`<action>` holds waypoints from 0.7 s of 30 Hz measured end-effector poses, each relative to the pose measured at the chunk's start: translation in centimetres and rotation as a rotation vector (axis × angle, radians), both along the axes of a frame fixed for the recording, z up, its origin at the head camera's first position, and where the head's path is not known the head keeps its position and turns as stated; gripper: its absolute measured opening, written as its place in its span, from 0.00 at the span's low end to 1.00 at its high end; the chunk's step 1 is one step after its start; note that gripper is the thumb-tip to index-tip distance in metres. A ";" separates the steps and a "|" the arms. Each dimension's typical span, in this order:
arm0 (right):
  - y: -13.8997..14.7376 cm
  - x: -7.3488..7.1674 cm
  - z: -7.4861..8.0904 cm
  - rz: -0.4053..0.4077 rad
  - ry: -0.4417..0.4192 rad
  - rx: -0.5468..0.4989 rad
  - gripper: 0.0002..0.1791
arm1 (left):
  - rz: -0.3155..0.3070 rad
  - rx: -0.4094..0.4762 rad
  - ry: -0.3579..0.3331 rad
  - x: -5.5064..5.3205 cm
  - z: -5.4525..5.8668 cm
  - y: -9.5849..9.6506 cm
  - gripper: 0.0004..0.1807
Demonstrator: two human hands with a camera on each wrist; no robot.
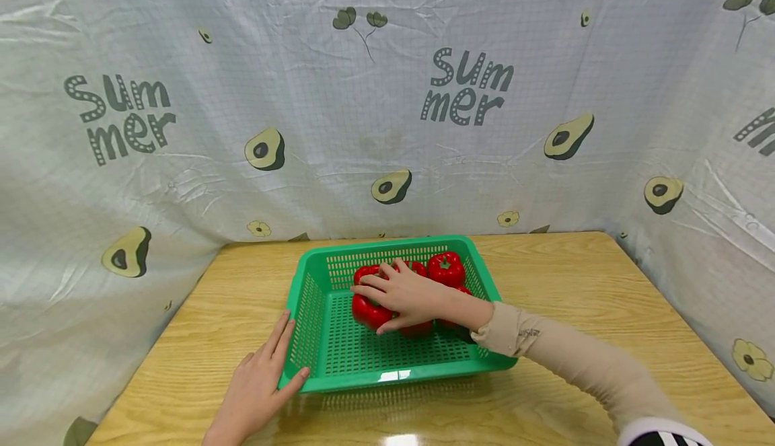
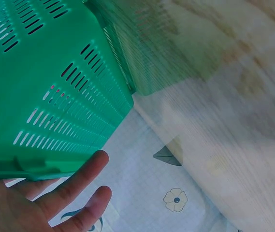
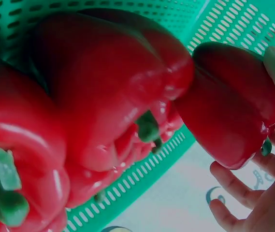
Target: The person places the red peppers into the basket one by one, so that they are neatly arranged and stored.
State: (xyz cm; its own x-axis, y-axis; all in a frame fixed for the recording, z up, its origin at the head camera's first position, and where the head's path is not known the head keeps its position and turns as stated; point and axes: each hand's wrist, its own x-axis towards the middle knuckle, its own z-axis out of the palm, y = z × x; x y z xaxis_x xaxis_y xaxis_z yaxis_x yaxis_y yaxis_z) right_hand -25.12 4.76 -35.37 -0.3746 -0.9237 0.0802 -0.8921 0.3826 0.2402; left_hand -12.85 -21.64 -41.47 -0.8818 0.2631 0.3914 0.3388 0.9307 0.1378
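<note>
A green plastic basket [image 1: 339,381] with slotted sides stands on the table, holding several glossy red bell peppers [image 1: 446,268]. Over its middle reaches my right hand [image 1: 414,296], with thumb and fingers around the leftmost bell pepper [image 1: 368,313]. In the right wrist view, the thumb touches one side of that pepper [image 3: 229,106], while fingers pass behind it near the green stem. My left hand [image 1: 257,379] rests against the basket's near-left corner, fingers straight along the left side and thumb at the rim. The left wrist view shows its extended fingers [image 2: 72,188] beside the basket wall [image 2: 31,111].
The wooden table [image 1: 545,278] extends on both sides of the basket. Behind and beside it hangs a pale cloth [image 1: 339,96] printed with avocados and lettering. Other peppers [image 3: 108,82] crowd the basket's right part, while its left floor [image 1: 336,338] shows bare.
</note>
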 end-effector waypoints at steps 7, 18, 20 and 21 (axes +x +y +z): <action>-0.3 -0.3 -0.6 0.006 -0.004 0.020 0.43 | 0.002 0.001 0.001 0.1 0.0 0.0 0.40; -1.1 -0.6 -1.7 0.034 0.089 0.085 0.41 | 0.011 -0.001 -0.029 0.1 0.2 0.1 0.40; -1.3 -0.5 -1.9 0.022 0.070 0.106 0.41 | 0.013 -0.001 -0.035 0.1 0.3 0.1 0.40; -1.4 -0.5 -1.9 0.018 0.062 0.114 0.41 | 0.013 0.000 -0.038 0.1 0.3 0.1 0.40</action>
